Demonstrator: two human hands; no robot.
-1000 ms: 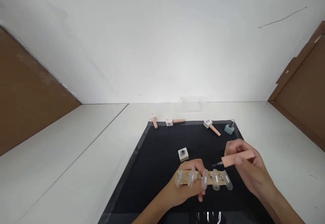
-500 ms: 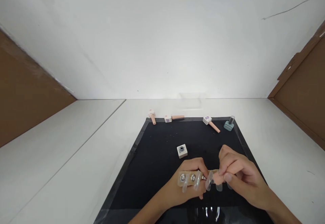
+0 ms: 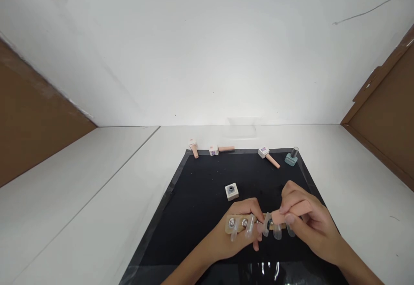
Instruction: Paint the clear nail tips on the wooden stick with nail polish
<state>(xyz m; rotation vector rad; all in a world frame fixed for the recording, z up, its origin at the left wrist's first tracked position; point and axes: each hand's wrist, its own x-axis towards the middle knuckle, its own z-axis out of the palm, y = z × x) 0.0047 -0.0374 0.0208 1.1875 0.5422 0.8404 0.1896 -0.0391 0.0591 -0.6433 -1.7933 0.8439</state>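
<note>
My left hand grips a wooden strip that carries several clear false nail tips, holding it just above the black mat. My right hand pinches a pink nail-polish brush cap, its brush end down at one of the middle nail tips. An open white square polish bottle stands on the mat just beyond my left hand.
Along the mat's far edge lie three pink-capped white polish bottles on their sides, and a teal bottle stands upright. The white table meets a white wall; brown boards stand left and right.
My right hand came down and left, bringing the brush from above the strip onto a nail tip. The left hand tilted the strip slightly.
</note>
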